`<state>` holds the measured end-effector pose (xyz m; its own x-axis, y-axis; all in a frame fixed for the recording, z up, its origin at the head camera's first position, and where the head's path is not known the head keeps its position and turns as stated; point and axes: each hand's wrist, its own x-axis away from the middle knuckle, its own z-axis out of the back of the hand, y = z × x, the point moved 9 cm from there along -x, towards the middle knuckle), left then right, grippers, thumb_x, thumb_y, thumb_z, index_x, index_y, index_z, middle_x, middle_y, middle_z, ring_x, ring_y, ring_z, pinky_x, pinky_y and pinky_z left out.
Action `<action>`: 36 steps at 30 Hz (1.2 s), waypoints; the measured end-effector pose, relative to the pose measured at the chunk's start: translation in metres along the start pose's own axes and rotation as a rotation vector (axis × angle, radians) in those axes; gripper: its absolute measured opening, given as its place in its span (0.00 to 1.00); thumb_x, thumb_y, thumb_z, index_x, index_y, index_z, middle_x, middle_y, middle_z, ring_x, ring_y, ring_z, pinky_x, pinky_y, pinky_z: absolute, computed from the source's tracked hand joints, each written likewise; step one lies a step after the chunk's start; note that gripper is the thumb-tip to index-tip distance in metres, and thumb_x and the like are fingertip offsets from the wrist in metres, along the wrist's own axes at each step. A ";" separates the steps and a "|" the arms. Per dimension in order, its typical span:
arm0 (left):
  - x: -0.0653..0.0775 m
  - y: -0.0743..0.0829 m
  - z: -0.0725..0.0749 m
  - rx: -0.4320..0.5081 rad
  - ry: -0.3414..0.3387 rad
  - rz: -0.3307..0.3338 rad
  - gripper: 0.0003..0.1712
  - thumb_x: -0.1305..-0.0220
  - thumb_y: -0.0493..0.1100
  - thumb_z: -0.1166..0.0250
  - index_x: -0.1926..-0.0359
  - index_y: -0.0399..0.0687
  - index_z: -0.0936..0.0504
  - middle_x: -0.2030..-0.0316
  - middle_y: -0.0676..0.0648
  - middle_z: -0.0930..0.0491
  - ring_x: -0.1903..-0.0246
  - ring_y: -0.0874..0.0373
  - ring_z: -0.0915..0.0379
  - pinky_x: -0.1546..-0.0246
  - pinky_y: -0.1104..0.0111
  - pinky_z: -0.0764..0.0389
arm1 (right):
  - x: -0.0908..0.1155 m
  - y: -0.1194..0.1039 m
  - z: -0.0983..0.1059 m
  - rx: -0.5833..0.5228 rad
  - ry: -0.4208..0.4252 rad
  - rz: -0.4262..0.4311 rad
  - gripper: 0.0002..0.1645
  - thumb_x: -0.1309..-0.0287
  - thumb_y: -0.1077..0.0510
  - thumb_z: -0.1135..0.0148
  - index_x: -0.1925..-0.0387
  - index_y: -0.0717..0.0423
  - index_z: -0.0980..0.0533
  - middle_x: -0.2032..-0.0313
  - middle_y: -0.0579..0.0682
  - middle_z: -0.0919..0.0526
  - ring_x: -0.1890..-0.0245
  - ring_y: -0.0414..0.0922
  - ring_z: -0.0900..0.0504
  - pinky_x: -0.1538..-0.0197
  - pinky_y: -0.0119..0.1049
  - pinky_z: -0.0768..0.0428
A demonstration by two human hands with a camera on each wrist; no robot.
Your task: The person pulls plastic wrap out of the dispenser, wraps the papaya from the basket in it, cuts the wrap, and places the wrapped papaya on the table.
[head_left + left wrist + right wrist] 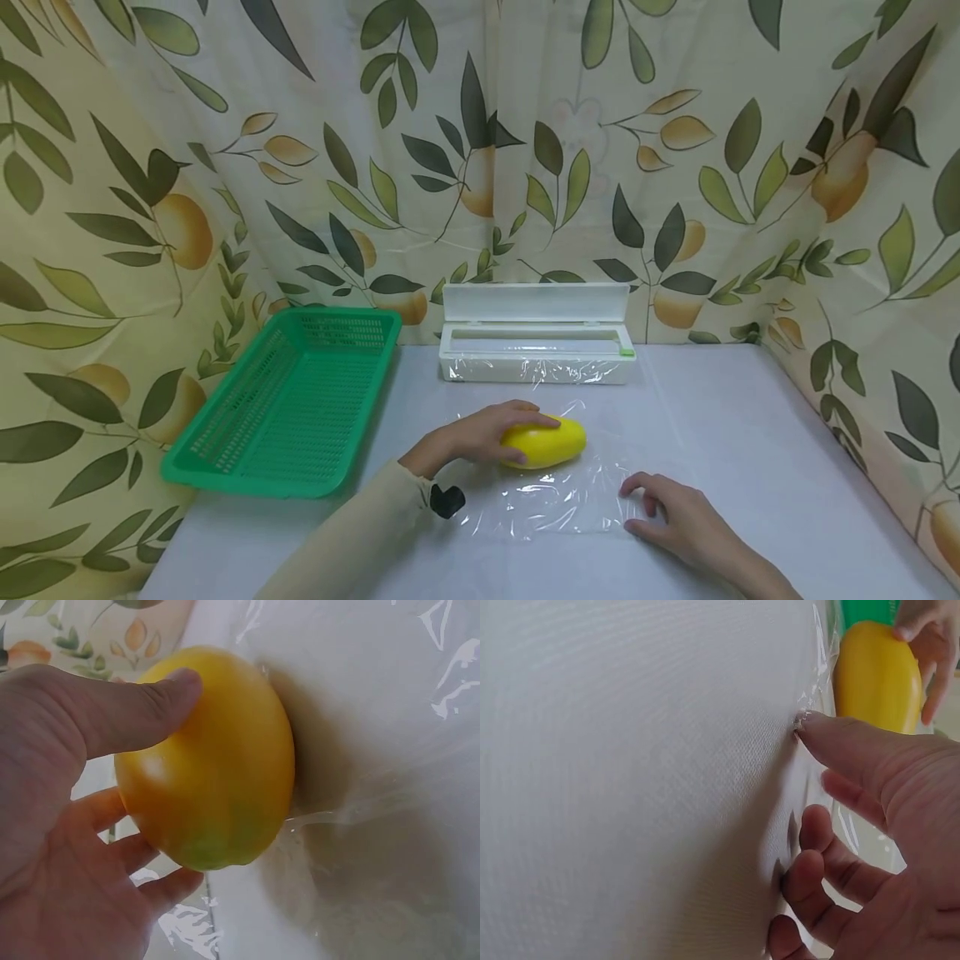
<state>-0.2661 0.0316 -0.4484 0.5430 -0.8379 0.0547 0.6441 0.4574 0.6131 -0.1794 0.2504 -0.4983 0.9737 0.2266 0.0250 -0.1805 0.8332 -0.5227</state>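
Observation:
A smooth yellow papaya [564, 442], greenish at one end in the left wrist view, lies on a sheet of clear plastic wrap [555, 508]. My left hand [483, 433] grips it from the left, thumb on the near side and fingers over the far side. Near the right edge of the wrap, my right hand [678, 517] rests low at the table with thumb and forefinger spread apart. Its thumb [847, 742] touches down right at the film's edge in the right wrist view, and the other fingers are bent, their tips at the tabletop.
Behind the papaya stands a white wrap dispenser [536, 368], lid raised, with a green slider [627, 352] at its right end. A green plastic basket [360, 425] sits on the left of the white-covered table [720, 417]. Leaf-patterned curtains [555, 167] enclose the back and sides.

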 end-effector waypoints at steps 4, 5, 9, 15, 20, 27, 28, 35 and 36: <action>0.001 0.000 0.002 -0.016 0.029 0.008 0.37 0.35 0.36 0.29 0.27 0.59 0.28 0.29 0.48 0.32 0.30 0.53 0.37 0.29 0.58 0.36 | -0.001 -0.001 -0.001 -0.025 -0.013 0.015 0.21 0.50 0.53 0.20 0.56 0.40 0.22 0.73 0.37 0.29 0.75 0.34 0.34 0.69 0.29 0.32; 0.002 -0.001 0.003 -0.019 0.035 0.016 0.38 0.36 0.37 0.29 0.27 0.60 0.28 0.29 0.48 0.32 0.30 0.52 0.37 0.29 0.58 0.36 | -0.001 -0.002 -0.001 -0.033 -0.017 0.023 0.20 0.49 0.53 0.21 0.56 0.41 0.22 0.73 0.37 0.29 0.75 0.34 0.34 0.69 0.29 0.32; 0.007 -0.007 0.005 -0.042 0.095 0.053 0.38 0.36 0.40 0.28 0.27 0.62 0.28 0.27 0.47 0.34 0.28 0.51 0.38 0.29 0.54 0.35 | -0.001 -0.004 -0.001 -0.056 -0.025 0.062 0.16 0.47 0.55 0.23 0.60 0.40 0.22 0.72 0.35 0.28 0.75 0.34 0.33 0.70 0.29 0.31; 0.039 -0.015 0.016 0.010 0.296 0.112 0.38 0.39 0.44 0.24 0.30 0.66 0.26 0.26 0.46 0.36 0.27 0.49 0.39 0.32 0.44 0.33 | 0.002 -0.008 0.001 -0.072 -0.009 0.122 0.16 0.46 0.58 0.23 0.60 0.43 0.22 0.71 0.34 0.27 0.75 0.33 0.33 0.71 0.29 0.30; 0.074 -0.019 0.021 0.035 0.448 0.082 0.36 0.44 0.40 0.21 0.34 0.59 0.21 0.32 0.46 0.29 0.33 0.48 0.32 0.36 0.47 0.27 | 0.004 -0.008 0.005 -0.066 0.029 0.155 0.18 0.47 0.58 0.23 0.61 0.43 0.25 0.71 0.33 0.27 0.74 0.32 0.32 0.70 0.28 0.29; 0.112 -0.034 0.000 0.032 0.419 0.097 0.25 0.45 0.38 0.21 0.46 0.51 0.16 0.49 0.51 0.18 0.56 0.50 0.21 0.54 0.63 0.20 | 0.007 -0.008 0.006 -0.053 0.044 0.204 0.13 0.44 0.60 0.26 0.68 0.38 0.21 0.69 0.33 0.27 0.71 0.31 0.32 0.69 0.28 0.30; 0.116 -0.035 -0.003 0.020 0.404 0.093 0.24 0.45 0.38 0.21 0.47 0.51 0.15 0.51 0.51 0.17 0.57 0.51 0.22 0.55 0.66 0.21 | 0.007 -0.008 0.007 -0.050 0.049 0.212 0.13 0.44 0.60 0.26 0.68 0.38 0.20 0.68 0.33 0.26 0.71 0.31 0.32 0.69 0.29 0.29; 0.134 -0.043 -0.021 0.020 0.352 0.068 0.20 0.48 0.44 0.20 0.53 0.51 0.13 0.58 0.55 0.15 0.60 0.60 0.25 0.55 0.70 0.26 | 0.010 -0.005 0.005 -0.053 -0.013 0.184 0.10 0.41 0.54 0.26 0.62 0.35 0.18 0.61 0.34 0.24 0.67 0.32 0.31 0.66 0.29 0.27; 0.136 -0.044 -0.024 0.024 0.343 0.080 0.20 0.48 0.45 0.19 0.53 0.52 0.13 0.57 0.57 0.16 0.58 0.61 0.26 0.54 0.70 0.26 | 0.010 -0.003 0.003 -0.055 -0.049 0.145 0.10 0.42 0.51 0.26 0.61 0.35 0.19 0.59 0.35 0.24 0.66 0.33 0.30 0.64 0.30 0.27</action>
<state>-0.2080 -0.0954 -0.4868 0.7429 -0.6495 -0.1622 0.5820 0.5068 0.6359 -0.1702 0.2521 -0.4938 0.9296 0.3683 -0.0134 -0.3098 0.7613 -0.5696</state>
